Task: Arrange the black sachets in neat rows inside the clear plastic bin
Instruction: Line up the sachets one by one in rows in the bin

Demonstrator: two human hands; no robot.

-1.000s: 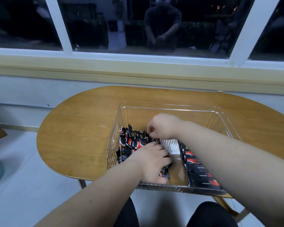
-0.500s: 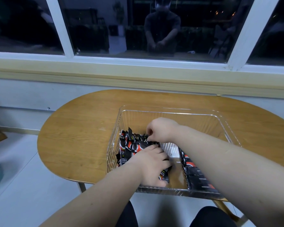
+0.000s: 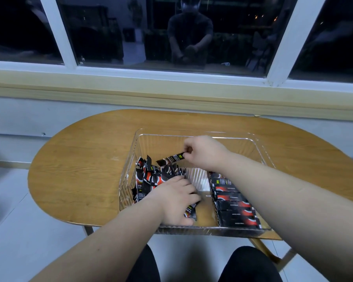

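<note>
A clear plastic bin (image 3: 259, 151) sits on the oval wooden table (image 3: 80, 169). A loose pile of black sachets (image 3: 149, 178) fills its left side. A neat row of black sachets (image 3: 232, 204) lies flat along its right side. My right hand (image 3: 204, 153) pinches one black sachet (image 3: 171, 159) by its end, lifted just above the pile. My left hand (image 3: 175, 200) lies palm down on the near part of the pile, fingers curled over sachets at the bin's front.
The bin's middle floor (image 3: 200, 180) shows bare ribbed plastic between pile and row. A window sill (image 3: 171, 92) and dark windows stand behind the table. My knees (image 3: 251, 263) are below the table's near edge.
My right hand has lifted from the pile with one sachet pinched in its fingers. My left hand has stayed on the pile's near part.
</note>
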